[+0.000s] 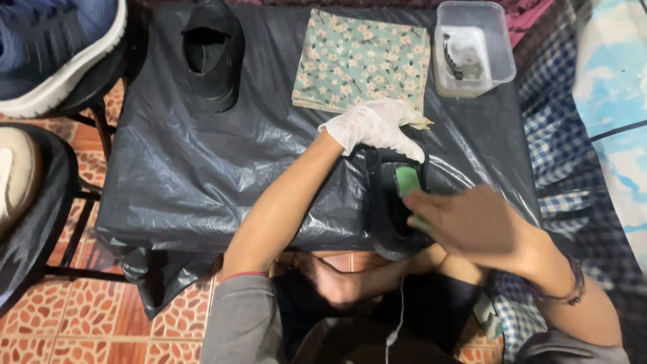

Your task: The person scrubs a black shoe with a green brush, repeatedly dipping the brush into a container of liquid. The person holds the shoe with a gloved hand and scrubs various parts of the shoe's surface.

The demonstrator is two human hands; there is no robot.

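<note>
A black shoe point(389, 222) lies at the front edge of a table covered in black plastic sheeting point(202, 168). My left hand point(376, 127), in a white glove, rests on the shoe's far end and steadies it. My right hand point(465, 219), bare and blurred, grips a green brush point(407, 182) pressed against the shoe's opening. A second black shoe point(213, 54) stands at the far left of the table, apart from both hands.
A floral cloth point(360, 61) lies folded at the back of the table. A clear plastic tub point(472, 50) sits at the back right. A sneaker point(54, 47) rests on a stand at the left. Checked fabric point(559, 135) hangs on the right. Orange patterned tiles point(87, 317) cover the floor.
</note>
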